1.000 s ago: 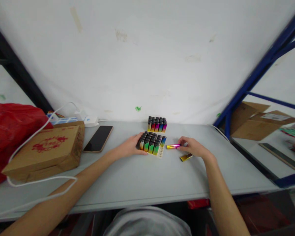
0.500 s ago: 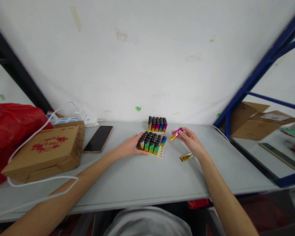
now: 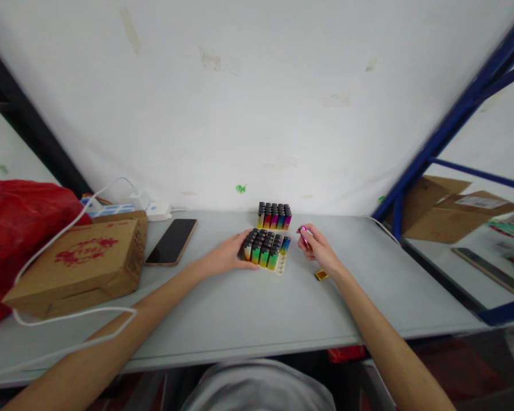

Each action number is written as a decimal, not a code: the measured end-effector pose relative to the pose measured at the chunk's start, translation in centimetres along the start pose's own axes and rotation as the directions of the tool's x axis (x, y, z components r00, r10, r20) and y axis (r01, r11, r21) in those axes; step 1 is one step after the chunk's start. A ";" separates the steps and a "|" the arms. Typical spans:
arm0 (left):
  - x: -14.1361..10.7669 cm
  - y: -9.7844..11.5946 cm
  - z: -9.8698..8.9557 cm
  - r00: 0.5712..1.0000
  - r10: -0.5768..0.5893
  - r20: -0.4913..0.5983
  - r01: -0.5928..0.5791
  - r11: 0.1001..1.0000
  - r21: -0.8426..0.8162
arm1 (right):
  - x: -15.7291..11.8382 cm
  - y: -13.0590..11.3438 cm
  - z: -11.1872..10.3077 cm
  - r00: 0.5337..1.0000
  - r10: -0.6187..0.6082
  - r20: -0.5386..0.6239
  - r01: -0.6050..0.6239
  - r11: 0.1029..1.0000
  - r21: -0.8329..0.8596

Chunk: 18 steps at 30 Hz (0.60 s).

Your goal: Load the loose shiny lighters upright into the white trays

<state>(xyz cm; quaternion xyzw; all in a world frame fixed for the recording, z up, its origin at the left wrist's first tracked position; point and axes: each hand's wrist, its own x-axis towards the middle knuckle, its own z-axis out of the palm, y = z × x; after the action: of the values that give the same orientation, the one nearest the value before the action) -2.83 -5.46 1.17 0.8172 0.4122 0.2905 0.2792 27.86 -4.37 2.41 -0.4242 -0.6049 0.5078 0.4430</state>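
My left hand [image 3: 230,253] is wrapped round the left side of a pale tray [image 3: 280,268] packed with upright lighters [image 3: 263,251] in metallic colours with dark tops. At the tray's right side, a blue and yellow lighter [image 3: 285,245] stands beside several bare slots. My right hand [image 3: 318,249] is closed on a purple lighter [image 3: 304,234], held upright just right of the tray; its lower part is hidden by the fingers. Below that hand lies a gold lighter [image 3: 321,275], partly covered by the wrist. Another block of upright lighters [image 3: 274,217] stands behind the tray.
To the left are a dark phone [image 3: 172,242], a cardboard box [image 3: 77,260], a red plastic bag [image 3: 21,240] and a white cable [image 3: 75,312]. A blue metal frame [image 3: 449,128] rises at the right, with an opened carton [image 3: 448,214] beyond it.
My right hand has turned the purple lighter from slanted to upright and brought it slightly left, towards the tray. The wrist now covers more of the gold lighter. My left hand stays put.
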 end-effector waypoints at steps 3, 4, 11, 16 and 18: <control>-0.1 -0.1 0.0 1.000 0.000 -0.004 0.000 1.000 0.007 | 0.0 0.5 0.4 0.981 -0.173 -0.092 0.136 0.940 -0.313; -0.1 -0.1 0.0 1.000 -0.001 -0.008 0.001 1.000 0.011 | -0.1 0.6 0.5 0.968 -0.225 -0.109 0.165 0.902 -0.398; 0.1 -0.6 0.1 1.000 -0.014 -0.012 0.014 1.000 0.010 | -0.3 0.9 1.1 0.956 -0.274 -0.101 0.176 0.817 -0.549; 0.0 -0.4 0.1 1.000 -0.003 -0.011 0.003 1.000 0.005 | -0.1 1.2 1.2 0.947 -0.296 -0.124 0.169 0.788 -0.591; 0.0 -0.3 0.1 1.000 -0.007 -0.012 0.007 1.000 0.009 | -0.1 1.3 1.3 0.945 -0.306 -0.111 0.182 0.781 -0.597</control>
<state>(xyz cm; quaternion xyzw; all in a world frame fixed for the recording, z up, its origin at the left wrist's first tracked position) -2.93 -5.37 0.91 0.8151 0.4181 0.2926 0.2742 26.75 -4.60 0.96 -0.5056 -0.7322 0.1917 0.4141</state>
